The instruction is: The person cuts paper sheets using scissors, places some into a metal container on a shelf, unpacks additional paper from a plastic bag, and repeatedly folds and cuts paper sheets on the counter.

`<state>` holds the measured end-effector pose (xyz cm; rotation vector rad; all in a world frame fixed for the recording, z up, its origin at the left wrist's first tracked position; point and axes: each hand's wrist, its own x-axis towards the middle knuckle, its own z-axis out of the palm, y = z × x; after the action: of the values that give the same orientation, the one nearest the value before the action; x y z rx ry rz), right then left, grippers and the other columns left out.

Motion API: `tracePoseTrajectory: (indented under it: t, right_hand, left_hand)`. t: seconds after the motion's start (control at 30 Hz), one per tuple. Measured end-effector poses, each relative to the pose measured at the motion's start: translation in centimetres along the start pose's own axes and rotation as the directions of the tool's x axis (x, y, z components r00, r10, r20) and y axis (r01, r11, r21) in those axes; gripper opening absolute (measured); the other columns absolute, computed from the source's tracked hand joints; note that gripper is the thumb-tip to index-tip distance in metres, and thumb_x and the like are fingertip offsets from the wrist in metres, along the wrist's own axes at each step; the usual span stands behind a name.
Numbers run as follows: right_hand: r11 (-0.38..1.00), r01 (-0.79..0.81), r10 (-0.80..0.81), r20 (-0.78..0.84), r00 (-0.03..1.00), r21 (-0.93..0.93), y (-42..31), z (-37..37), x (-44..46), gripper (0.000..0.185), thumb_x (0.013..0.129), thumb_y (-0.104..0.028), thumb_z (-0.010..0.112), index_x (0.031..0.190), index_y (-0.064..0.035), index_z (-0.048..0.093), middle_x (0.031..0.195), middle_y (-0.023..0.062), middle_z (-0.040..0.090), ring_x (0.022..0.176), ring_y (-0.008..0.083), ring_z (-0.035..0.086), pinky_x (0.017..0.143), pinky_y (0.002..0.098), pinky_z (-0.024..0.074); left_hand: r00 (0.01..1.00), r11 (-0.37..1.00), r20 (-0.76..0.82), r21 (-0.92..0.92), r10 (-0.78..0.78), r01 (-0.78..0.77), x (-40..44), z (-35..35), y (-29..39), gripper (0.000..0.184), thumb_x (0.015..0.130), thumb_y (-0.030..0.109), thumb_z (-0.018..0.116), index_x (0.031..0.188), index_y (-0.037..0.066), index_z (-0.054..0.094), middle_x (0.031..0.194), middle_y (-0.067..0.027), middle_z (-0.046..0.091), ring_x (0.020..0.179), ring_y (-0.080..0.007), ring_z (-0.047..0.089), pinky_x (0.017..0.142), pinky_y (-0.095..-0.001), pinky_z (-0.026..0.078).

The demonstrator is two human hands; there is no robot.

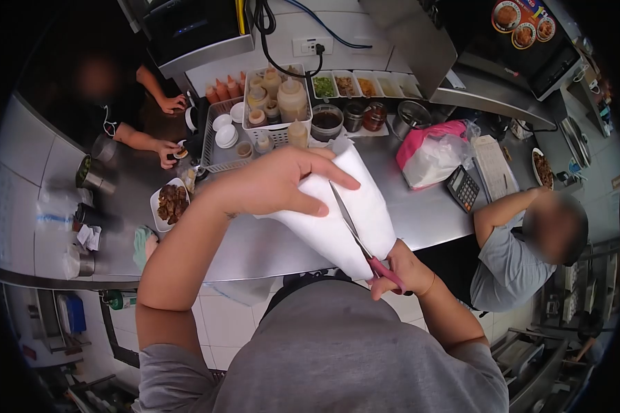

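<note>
In front of my body, above the counter's near edge, is a soft white sheet [365, 180], like paper towel, in folded or rolled layers. My left hand [272, 177] grips it from the left, thumb and fingers apart across its upper face. My right hand [408, 267] holds a pair of scissors [379, 267] by their pinkish-red handles, near the sheet's lower right corner. The metal blades point up and away along the sheet. Whether the lower blade is inside the layers, I cannot tell.
Ahead on the steel counter [241, 241] stand a white basket [280, 136] of sauce bottles and a dark sauce tub [326, 122]. A pink-and-white bag [432, 153] and calculator [462, 188] lie right; a meat dish [170, 204] sits left. Co-workers are at both sides.
</note>
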<state>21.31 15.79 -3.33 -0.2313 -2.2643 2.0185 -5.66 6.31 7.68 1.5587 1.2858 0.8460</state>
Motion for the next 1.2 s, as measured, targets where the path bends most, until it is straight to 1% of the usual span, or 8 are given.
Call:
tracePoseTrajectory:
  t: [0.07, 0.17, 0.27, 0.4, 0.53, 0.83, 1.17, 1.2]
  right_hand:
    - [0.975, 0.079, -0.057, -0.111, 0.992, 0.208, -0.6, 1.2, 0.2, 0.085, 0.055, -0.045, 0.089, 0.12, 0.0005, 0.057, 0.092, 0.0082, 0.065, 0.082, 0.0123, 0.059, 0.073, 0.0267, 0.0487]
    - [0.985, 0.17, -0.173, -0.082, 0.982, -0.037, 0.0, 0.7, 0.3, 0.097, 0.056, -0.047, 0.088, 0.129, 0.0016, 0.048, 0.114, 0.0108, 0.06, 0.1, 0.0183, 0.057, 0.088, 0.0308, 0.0458]
    - [0.97, 0.216, -0.227, -0.094, 0.969, -0.113, 0.0, 0.8, 0.2, 0.101, 0.056, -0.048, 0.088, 0.132, 0.0017, 0.045, 0.118, 0.011, 0.059, 0.107, 0.0201, 0.055, 0.093, 0.0336, 0.043]
    - [0.953, 0.223, -0.173, -0.235, 0.957, 0.205, -0.3, 2.1, 0.3, 0.09, 0.053, -0.049, 0.088, 0.122, -0.002, 0.054, 0.114, 0.0095, 0.06, 0.109, 0.0218, 0.054, 0.096, 0.0339, 0.0413]
    - [0.984, 0.108, -0.096, -0.093, 0.991, 0.14, 0.3, 1.4, 0.0, 0.09, 0.052, -0.051, 0.088, 0.122, -0.0055, 0.055, 0.114, 0.007, 0.06, 0.108, 0.022, 0.054, 0.096, 0.0346, 0.0411]
    - [0.83, 0.28, -0.442, -0.262, 0.858, -0.483, 0.3, 1.5, 1.5, 0.08, 0.056, -0.047, 0.087, 0.118, -0.0068, 0.059, 0.109, 0.0057, 0.062, 0.102, 0.0202, 0.057, 0.09, 0.0327, 0.0438]
    - [0.57, 0.252, -0.533, -0.119, 0.837, -0.782, -0.8, 0.8, 1.2, 0.07, 0.06, -0.042, 0.086, 0.116, -0.0084, 0.061, 0.103, 0.0046, 0.064, 0.094, 0.018, 0.06, 0.083, 0.0296, 0.0467]
    - [0.934, 0.167, -0.216, -0.127, 0.968, -0.315, 0.7, 0.8, 0.8, 0.07, 0.061, -0.035, 0.087, 0.118, -0.0059, 0.059, 0.094, 0.0044, 0.064, 0.085, 0.0152, 0.06, 0.077, 0.0285, 0.0474]
  left_hand:
    - [1.0, 0.999, 0.005, -0.031, 0.011, -0.01, 0.0, 0.4, 0.0, 0.048, 0.071, -0.001, 0.072, 0.118, 0.008, 0.065, 0.111, -0.0038, 0.059, 0.105, -0.0161, 0.054, 0.093, -0.0271, 0.041]
    - [1.0, 0.998, -0.01, -0.066, 0.007, -0.008, 0.0, 0.7, 0.1, 0.05, 0.071, -0.001, 0.073, 0.119, 0.008, 0.064, 0.112, -0.0036, 0.058, 0.105, -0.0157, 0.054, 0.093, -0.0272, 0.041]
    - [0.999, 0.977, -0.026, -0.211, -0.03, 0.024, -0.3, 0.9, 0.1, 0.053, 0.07, -0.001, 0.074, 0.121, 0.006, 0.063, 0.114, -0.0032, 0.058, 0.105, -0.0146, 0.054, 0.094, -0.0269, 0.041]
    - [0.998, 0.912, 0.007, -0.406, -0.064, 0.061, -0.3, 2.3, -0.9, 0.057, 0.068, -0.001, 0.076, 0.123, 0.004, 0.061, 0.118, -0.0036, 0.059, 0.108, -0.0125, 0.054, 0.095, -0.0263, 0.041]
    - [0.998, 0.825, 0.004, -0.562, -0.058, 0.051, -0.4, 3.2, -1.7, 0.062, 0.066, -0.002, 0.078, 0.125, 0.0, 0.058, 0.127, -0.0068, 0.058, 0.111, -0.0126, 0.055, 0.096, -0.027, 0.043]
    - [0.999, 0.841, 0.023, -0.54, -0.027, 0.035, -0.1, 4.4, -1.9, 0.065, 0.067, 0.0, 0.078, 0.128, 0.001, 0.056, 0.131, -0.0114, 0.054, 0.12, -0.0177, 0.05, 0.102, -0.0312, 0.038]
    - [0.998, 0.88, 0.032, -0.474, 0.055, -0.033, 0.1, 4.9, -3.7, 0.068, 0.069, 0.001, 0.077, 0.133, 0.001, 0.051, 0.137, -0.0102, 0.05, 0.127, -0.0176, 0.044, 0.107, -0.0318, 0.033]
    - [0.999, 0.893, -0.046, -0.448, 0.029, -0.047, 0.0, 4.6, -4.3, 0.069, 0.07, 0.0, 0.076, 0.134, 0.002, 0.05, 0.138, -0.0097, 0.049, 0.128, -0.0169, 0.043, 0.107, -0.0312, 0.033]
